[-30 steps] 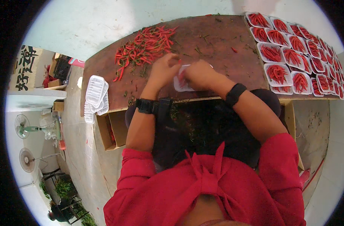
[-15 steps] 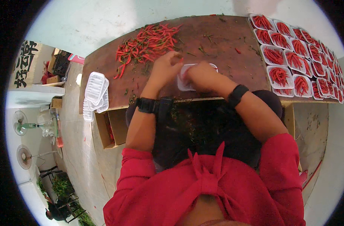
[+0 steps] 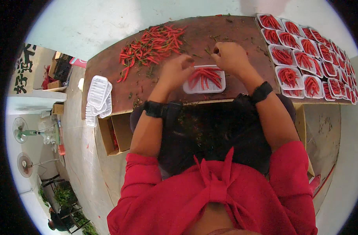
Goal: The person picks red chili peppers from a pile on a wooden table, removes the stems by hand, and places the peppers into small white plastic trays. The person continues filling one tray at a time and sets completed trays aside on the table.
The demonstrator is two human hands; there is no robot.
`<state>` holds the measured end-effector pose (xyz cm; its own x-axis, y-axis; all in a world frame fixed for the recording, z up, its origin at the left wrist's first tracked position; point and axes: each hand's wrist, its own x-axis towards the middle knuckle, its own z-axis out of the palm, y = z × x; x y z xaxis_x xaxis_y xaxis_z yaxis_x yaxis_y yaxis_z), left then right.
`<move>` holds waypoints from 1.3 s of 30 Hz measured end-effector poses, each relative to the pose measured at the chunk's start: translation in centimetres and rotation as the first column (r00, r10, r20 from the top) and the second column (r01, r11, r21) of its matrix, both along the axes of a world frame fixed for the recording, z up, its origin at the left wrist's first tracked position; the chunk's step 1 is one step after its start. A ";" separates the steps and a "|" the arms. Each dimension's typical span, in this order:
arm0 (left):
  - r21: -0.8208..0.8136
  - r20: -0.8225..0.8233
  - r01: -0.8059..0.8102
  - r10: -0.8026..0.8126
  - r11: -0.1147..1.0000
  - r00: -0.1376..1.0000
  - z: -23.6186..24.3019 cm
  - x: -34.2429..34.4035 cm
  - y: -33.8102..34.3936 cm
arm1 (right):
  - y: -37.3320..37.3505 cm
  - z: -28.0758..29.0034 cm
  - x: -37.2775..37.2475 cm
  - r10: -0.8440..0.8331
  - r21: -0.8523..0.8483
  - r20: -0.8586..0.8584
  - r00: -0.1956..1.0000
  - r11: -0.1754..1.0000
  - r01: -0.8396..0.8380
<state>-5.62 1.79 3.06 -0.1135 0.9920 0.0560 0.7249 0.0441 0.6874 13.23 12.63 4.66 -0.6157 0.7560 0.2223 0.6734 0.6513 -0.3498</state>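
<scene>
Hands (image 3: 232, 58) nr chili tray (image 3: 219, 87); loose chilies (image 3: 153, 45) L, filled trays (image 3: 300, 84) R.

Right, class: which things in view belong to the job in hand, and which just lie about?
Job in hand:
red chilli pile
centre chilli tray
filled trays
stacked empty trays

Apparently lying about:
stalk scraps
black plastic crate
green fan

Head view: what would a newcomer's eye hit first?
Probably the rows of chili-filled white trays covering the table's right end, and the heap of loose red chilies toward its far left. Next, the single white tray near the table's front edge, part-covered with chilies, with the left hand and right hand at its upper corners.
</scene>
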 end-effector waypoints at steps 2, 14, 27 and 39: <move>0.015 -0.061 -0.002 0.003 1.000 0.998 0.1 0.4 0.0 | -0.2 0.2 0.0 0.005 -0.009 -0.004 1.000 1.000 -0.005; 0.030 -0.146 -0.015 0.019 0.999 0.989 0.1 1.4 0.2 | 0.2 -0.1 0.3 0.017 0.027 -0.007 1.000 0.999 -0.017; 0.017 -0.146 -0.005 0.007 1.000 0.989 -0.2 1.5 0.4 | 0.4 0.1 0.5 0.016 -0.017 0.043 0.999 1.000 -0.015; -0.013 -0.173 -0.027 0.024 1.000 0.985 -1.1 1.8 0.7 | -1.9 0.0 -0.2 0.333 -0.275 0.141 0.932 0.918 -0.286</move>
